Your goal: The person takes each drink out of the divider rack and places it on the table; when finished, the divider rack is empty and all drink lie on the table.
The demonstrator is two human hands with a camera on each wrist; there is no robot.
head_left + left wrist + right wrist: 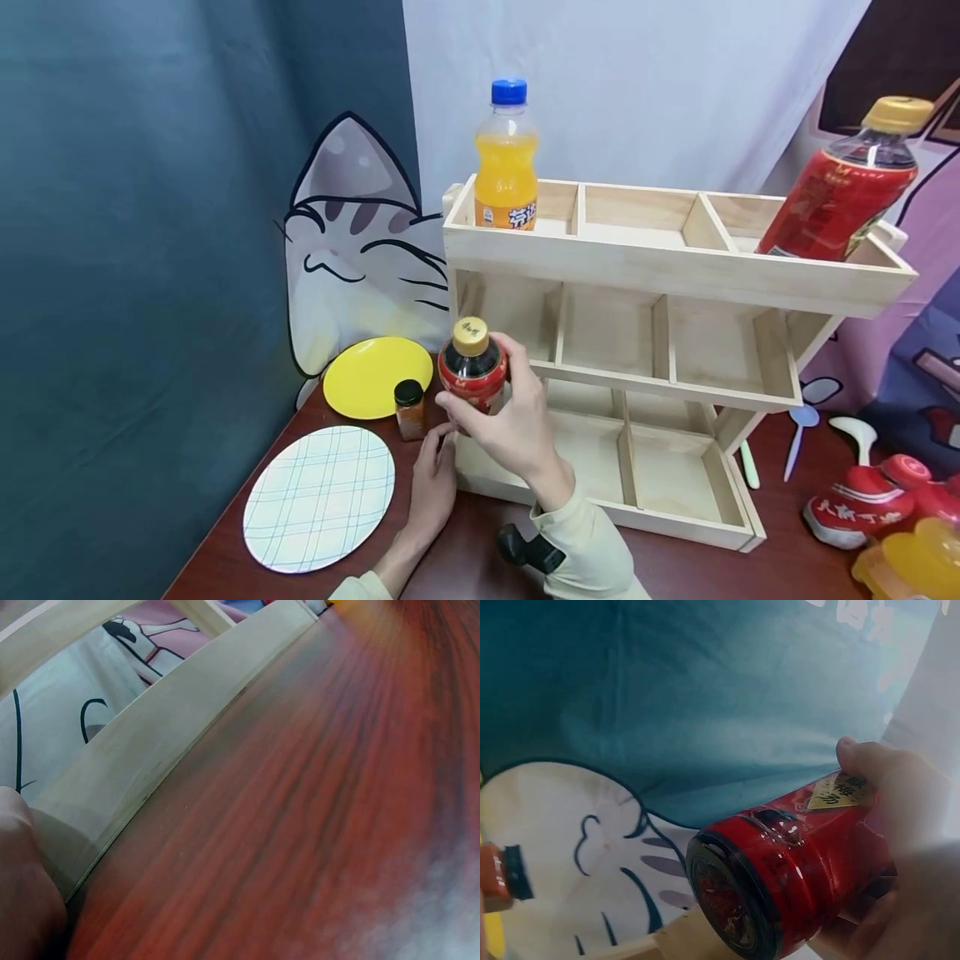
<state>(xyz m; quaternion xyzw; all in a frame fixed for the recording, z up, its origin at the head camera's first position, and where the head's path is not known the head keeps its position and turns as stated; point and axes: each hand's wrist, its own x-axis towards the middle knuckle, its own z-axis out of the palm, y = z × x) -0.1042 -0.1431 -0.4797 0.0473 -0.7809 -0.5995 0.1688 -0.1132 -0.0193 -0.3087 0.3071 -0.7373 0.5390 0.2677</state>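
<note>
Two hands are engaged: the red-labelled bottle (472, 369) is gripped by the right hand (510, 425) before the wooden rack (675, 267); its lower left corner is braced by the flat left hand (432, 487). Placement appears underway; a free compartment is needed.

The rack (660, 267) is pale, matt raw wood — the red bottle (472, 371) glossy, probably plastic — on a smooth reddish wood-grain table (315, 825).

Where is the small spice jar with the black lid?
In the head view, the spice jar stands on the table left of the wooden rack, between the yellow plate and the left hand.
</note>
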